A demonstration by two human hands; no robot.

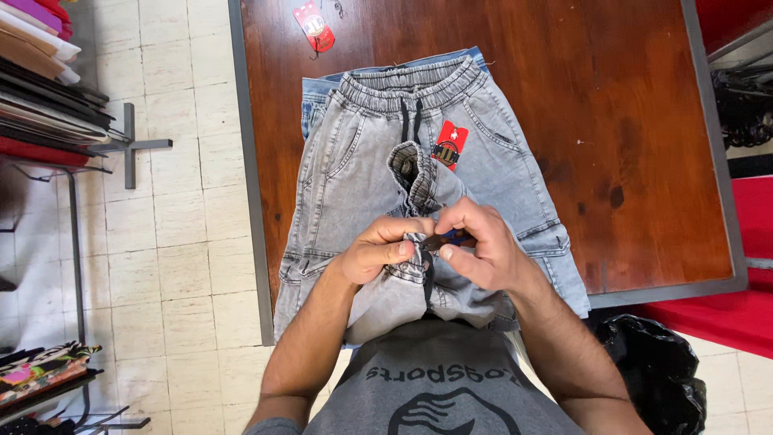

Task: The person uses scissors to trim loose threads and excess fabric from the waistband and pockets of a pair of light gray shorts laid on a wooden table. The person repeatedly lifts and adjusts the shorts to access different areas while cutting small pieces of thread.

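Grey denim jeans (pixel 378 161) lie flat on the wooden counter (pixel 612 121), and you're mid-fold: your left hand (pixel 377 251) and right hand (pixel 475 246) both pinch the bunched leg cuff (pixel 415 173), which wants steady, even tension.

Dark wooden tabletop (pixel 628 121): grey jeans (pixel 354 169) spread at its near edge, red tag (pixel 316 27) by the far edge.

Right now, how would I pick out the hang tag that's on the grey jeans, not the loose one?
Find the wooden table, then the grey jeans spread on it. Below the drawstring waistband sits a red hang tag. The other red tag lies on bare wood beyond the waistband.
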